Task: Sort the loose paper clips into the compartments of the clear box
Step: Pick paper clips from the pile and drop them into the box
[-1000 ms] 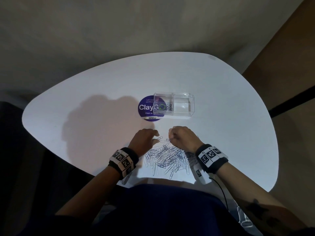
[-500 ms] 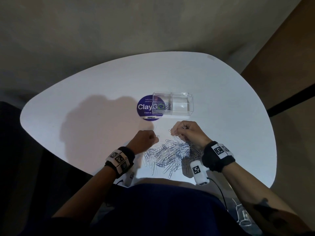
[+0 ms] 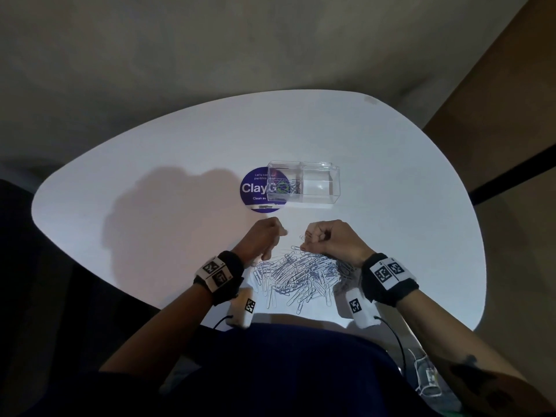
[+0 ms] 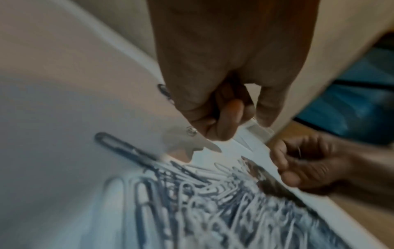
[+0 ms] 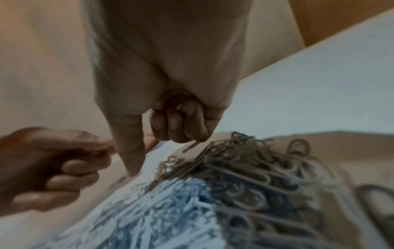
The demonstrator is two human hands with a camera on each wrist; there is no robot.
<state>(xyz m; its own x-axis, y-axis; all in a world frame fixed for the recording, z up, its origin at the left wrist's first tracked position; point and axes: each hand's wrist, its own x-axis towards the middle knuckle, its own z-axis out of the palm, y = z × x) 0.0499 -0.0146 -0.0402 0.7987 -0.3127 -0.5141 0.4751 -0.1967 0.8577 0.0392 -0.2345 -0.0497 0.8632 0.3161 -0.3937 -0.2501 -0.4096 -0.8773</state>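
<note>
A heap of silver paper clips (image 3: 301,275) lies on the white table near its front edge. Beyond it stands the clear box (image 3: 304,203): a few clips lie in its left compartment, and I see none in the right one. My right hand (image 3: 307,240) hovers over the heap's far edge with its fingers curled. In the right wrist view a paper clip (image 5: 190,146) sticks out below those fingers (image 5: 177,124). My left hand (image 3: 278,233) is a loose fist just left of the heap. I see nothing in it; the left wrist view is blurred.
A round purple sticker (image 3: 254,189) lies on the table (image 3: 406,236), partly under the box's left end. One loose clip (image 3: 302,236) lies between my hands. My lap is close below the table's front edge, and both wrists wear camera bands.
My right hand has lifted off the heap and moved slightly forward with its fingers closed. My left hand has curled into a fist and stayed in place.
</note>
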